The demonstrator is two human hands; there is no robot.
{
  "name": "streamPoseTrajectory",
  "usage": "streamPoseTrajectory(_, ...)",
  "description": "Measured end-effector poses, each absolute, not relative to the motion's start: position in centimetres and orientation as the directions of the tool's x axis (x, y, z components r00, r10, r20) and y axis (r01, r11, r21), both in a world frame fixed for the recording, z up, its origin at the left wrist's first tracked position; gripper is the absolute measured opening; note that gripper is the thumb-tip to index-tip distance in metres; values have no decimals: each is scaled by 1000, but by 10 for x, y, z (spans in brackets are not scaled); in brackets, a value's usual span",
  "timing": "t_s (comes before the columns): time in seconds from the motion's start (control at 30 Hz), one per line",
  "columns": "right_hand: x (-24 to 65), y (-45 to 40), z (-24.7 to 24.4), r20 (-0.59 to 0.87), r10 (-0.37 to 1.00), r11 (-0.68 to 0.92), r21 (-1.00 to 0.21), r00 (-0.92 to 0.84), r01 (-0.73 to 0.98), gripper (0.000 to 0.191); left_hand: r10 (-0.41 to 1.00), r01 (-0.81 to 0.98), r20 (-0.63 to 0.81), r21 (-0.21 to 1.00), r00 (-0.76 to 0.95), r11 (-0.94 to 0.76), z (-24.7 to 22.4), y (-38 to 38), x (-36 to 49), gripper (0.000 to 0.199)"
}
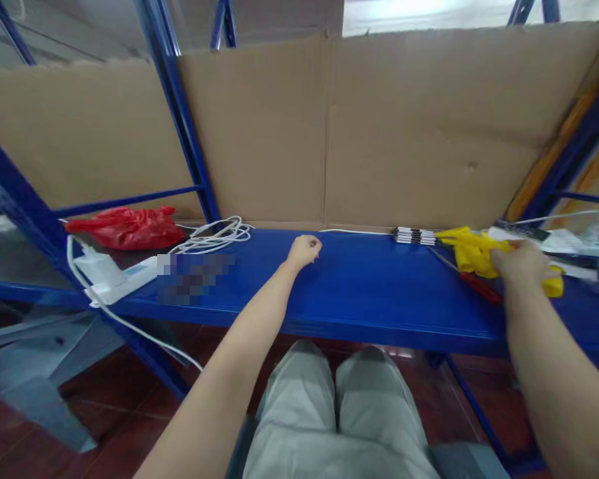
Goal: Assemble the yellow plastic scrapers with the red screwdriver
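Observation:
My left hand (304,251) is held over the middle of the blue shelf top (379,286), its fingers curled in with nothing visible in them. Farther right, my right hand (522,263) grips a crumpled yellow bundle (472,251) of soft material, whose exact kind I cannot make out. Blur and the back of the hand hide part of the fingers. Just left of that hand, a screwdriver with a red handle (480,287) lies partly under the yellow material. Beside the bundle sits a stack of small white and black pieces (414,235).
To the left are a red plastic bag (130,227), a coiled white cable (219,233) and a white power strip (134,276) with a plugged-in adapter. Cardboard (404,126) walls the back. Blue posts (184,126) frame the sides. White packets (564,241) lie at far right.

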State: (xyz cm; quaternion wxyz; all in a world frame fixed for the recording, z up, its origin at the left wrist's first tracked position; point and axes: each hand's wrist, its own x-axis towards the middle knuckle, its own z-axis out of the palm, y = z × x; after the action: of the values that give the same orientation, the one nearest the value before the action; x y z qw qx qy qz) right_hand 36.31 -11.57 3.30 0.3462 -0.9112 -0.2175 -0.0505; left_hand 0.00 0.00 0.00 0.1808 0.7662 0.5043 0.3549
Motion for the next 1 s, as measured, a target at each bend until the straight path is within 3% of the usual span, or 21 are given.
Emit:
streamPoseTrajectory(0.7, 371, -117, 30, 236, 406, -588, -672, 883, 450, 52, 900, 637, 359, 639, 247, -430, 0, 0, -1, 18)
streamPoseTrajectory(1.0, 367, -119, 31, 223, 405, -622, -643, 887, 446, 49, 901, 648, 359, 630, 244, -427, 1, -1, -1, 19)
